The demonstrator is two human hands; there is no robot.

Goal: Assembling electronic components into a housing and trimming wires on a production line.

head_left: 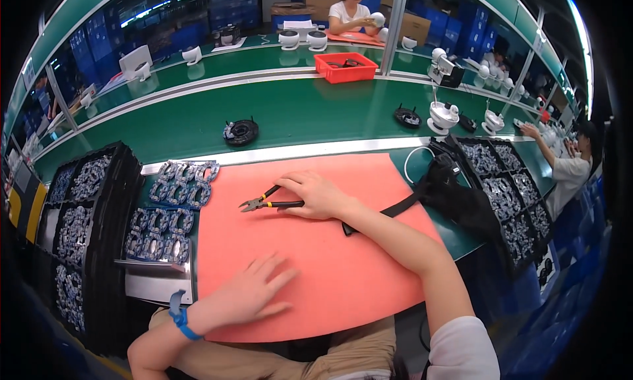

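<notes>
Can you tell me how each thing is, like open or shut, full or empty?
Pliers: jaws apart.
Right hand: on the pliers' handles.
Left hand: fingers spread, nothing seen in it.
Pink mat: laid flat.
Red bin: open on top, dark parts inside.
Blue wristband: worn.

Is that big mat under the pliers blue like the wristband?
No, the mat under the pliers is coral pink, while the wristband is blue.

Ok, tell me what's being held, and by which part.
The right grip holds the pliers by their black handles; the left grip holds nothing visible.
</notes>
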